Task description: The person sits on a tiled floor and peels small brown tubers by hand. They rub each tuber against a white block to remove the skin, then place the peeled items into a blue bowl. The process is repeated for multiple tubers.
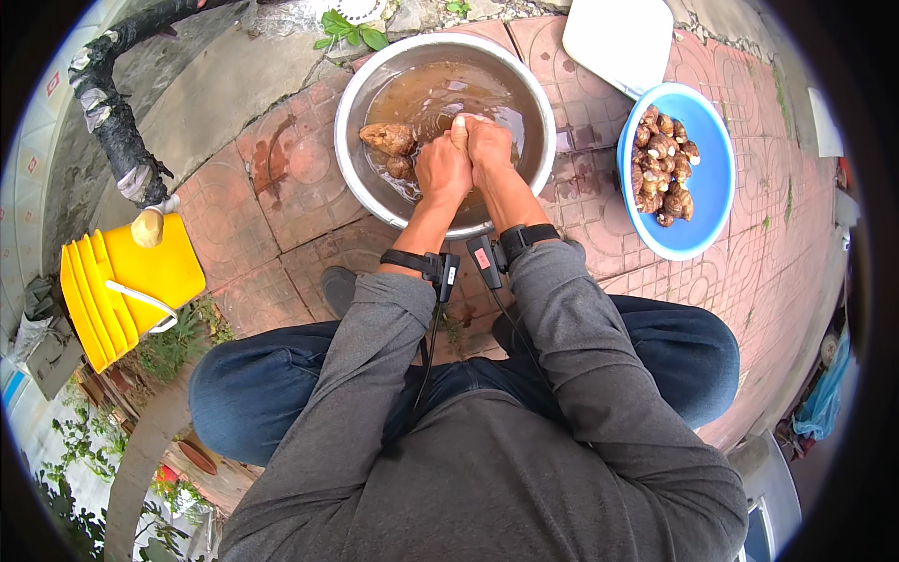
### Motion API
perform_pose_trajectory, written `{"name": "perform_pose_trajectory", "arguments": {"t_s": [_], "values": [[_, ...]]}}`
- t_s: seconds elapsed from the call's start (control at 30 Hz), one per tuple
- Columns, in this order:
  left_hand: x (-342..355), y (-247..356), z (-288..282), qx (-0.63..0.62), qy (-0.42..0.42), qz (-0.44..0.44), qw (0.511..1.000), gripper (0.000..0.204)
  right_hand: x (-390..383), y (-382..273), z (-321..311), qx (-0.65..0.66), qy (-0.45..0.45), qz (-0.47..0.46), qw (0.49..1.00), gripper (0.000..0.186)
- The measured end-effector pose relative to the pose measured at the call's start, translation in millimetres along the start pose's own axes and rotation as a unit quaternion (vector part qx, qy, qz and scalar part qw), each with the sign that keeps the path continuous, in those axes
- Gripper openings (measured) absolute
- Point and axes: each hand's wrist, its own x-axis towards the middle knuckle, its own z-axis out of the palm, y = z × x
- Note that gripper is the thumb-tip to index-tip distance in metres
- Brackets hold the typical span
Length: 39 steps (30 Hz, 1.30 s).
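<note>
My left hand point(445, 167) and my right hand point(485, 148) are pressed together over a steel basin point(348, 140) of muddy water, both with closed fingers; whatever they grip is hidden. Brown, lumpy tubers point(388, 138) lie in the water at the basin's left side, beside my left hand. To the right of the basin, a blue plastic basin point(707, 197) holds several brown tubers with pale tips point(661, 148). Straps with small black devices are on both my wrists.
A white board point(617, 37) lies behind the blue basin on the red paving point(253, 290). At left, a yellow bucket point(112, 290) lies tipped beneath a black-wrapped pipe point(126, 140). A blue plastic bag point(824, 384) is at the far right. Weeds grow by the bucket.
</note>
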Motion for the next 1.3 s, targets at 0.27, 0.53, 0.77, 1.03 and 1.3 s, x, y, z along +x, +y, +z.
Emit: {"name": "perform_pose_trajectory", "arguments": {"t_s": [0.27, 0.53, 0.77, 1.03, 1.3], "values": [[28, -20, -24, -0.437, -0.187, -0.331, 0.815, 0.053, -18, 4, -20, 0.058, -0.223, 0.056, 0.971, 0.036], [3, -3, 8, -0.369, -0.189, -0.221, 0.883, 0.066, 0, 0, -8, -0.083, -0.061, 0.015, 0.995, 0.021], [19, -6, -15, -0.466, -0.231, -0.273, 0.809, 0.053, -15, -15, -22, 0.035, -0.200, 0.074, 0.976, 0.026], [4, -7, 7, -0.112, -0.108, -0.134, 0.979, 0.079, 9, 13, -6, -0.003, -0.024, -0.032, 0.999, 0.019], [18, -29, 9, -0.361, -0.143, -0.202, 0.899, 0.015, 25, 10, -30, -0.305, -0.040, -0.113, 0.945, 0.037]]}}
